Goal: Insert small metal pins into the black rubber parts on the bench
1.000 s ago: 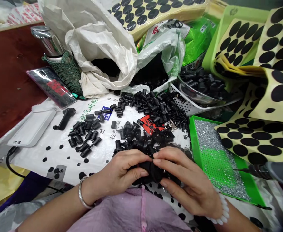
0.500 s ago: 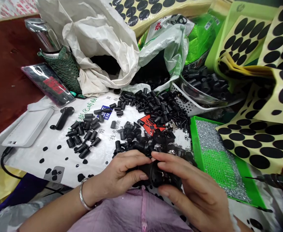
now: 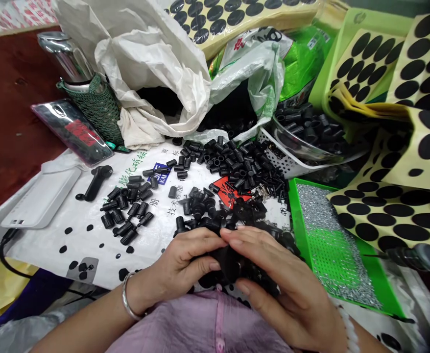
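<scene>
Closer together now, my left hand (image 3: 174, 264) and right hand (image 3: 277, 274) grip a black plastic fitting (image 3: 226, 262) between them, steadying it

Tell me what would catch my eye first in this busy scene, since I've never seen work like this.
The eye goes first to the yellow sheets of round black pads along the right side and the scattered small black plastic pieces on a white printed sheet in the middle. At bottom centre, the left hand and right hand close around a black plastic part. To their right, a bright green tray holds tiny silver metal pieces.
</scene>
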`<state>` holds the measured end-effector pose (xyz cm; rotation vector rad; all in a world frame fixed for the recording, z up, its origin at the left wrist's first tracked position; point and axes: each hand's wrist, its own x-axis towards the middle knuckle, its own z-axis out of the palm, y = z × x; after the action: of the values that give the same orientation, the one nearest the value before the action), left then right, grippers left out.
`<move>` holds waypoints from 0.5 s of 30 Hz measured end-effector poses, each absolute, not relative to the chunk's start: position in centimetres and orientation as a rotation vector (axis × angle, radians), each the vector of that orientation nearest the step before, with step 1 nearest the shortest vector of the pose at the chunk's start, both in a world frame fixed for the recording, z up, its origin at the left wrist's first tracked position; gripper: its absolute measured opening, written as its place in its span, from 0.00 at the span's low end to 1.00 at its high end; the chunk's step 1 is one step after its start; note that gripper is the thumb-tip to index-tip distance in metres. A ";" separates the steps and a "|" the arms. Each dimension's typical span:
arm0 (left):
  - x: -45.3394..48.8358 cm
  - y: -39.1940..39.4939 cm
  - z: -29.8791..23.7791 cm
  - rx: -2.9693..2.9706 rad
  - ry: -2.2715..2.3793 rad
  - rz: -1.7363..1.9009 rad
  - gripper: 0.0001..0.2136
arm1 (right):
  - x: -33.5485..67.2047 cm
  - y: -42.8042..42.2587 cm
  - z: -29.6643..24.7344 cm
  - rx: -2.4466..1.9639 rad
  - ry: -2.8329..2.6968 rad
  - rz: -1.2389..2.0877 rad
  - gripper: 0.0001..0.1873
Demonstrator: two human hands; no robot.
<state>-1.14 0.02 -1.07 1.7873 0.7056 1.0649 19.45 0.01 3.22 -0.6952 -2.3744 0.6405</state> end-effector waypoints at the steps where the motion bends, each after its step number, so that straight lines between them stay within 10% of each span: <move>1: -1.2 0.0 -1.1 1.780 0.704 1.066 0.13 | 19.4 0.2 3.3 -0.688 -2.369 0.661 0.28; 15: -1.0 0.0 -1.0 1.811 0.760 1.039 0.11 | 19.2 0.4 3.2 -0.788 -2.133 0.695 0.10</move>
<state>-1.05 -0.02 -0.99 1.8112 0.7597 1.0395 19.17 0.42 3.18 -0.7878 -2.1329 0.6954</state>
